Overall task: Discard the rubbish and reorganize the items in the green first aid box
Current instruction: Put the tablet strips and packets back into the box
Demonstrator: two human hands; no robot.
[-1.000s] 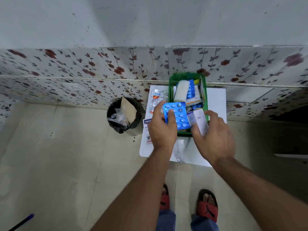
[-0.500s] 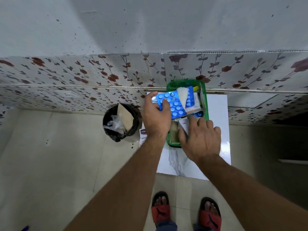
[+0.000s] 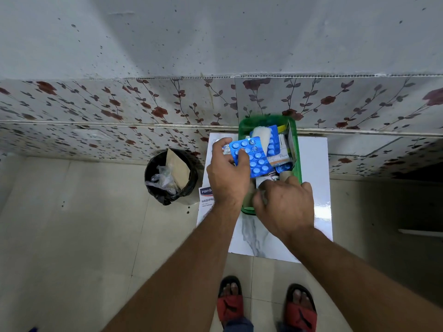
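Tabletop [image 3: 314, 164], white, stands against the floral wall. Green first aid box [image 3: 297, 149] sits at its far edge, packed. Black bin [image 3: 153, 173] stands off the left edge. Left hand [image 3: 227, 176] pinches a blue blister pack [image 3: 254, 156] above the box. Right hand [image 3: 285, 204] reaches into the near end; grip cannot be told.

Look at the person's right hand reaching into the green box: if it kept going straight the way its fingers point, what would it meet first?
Probably the white bottle just beyond the right hand, inside the green box. Depth is unclear; the fingers may already touch it.
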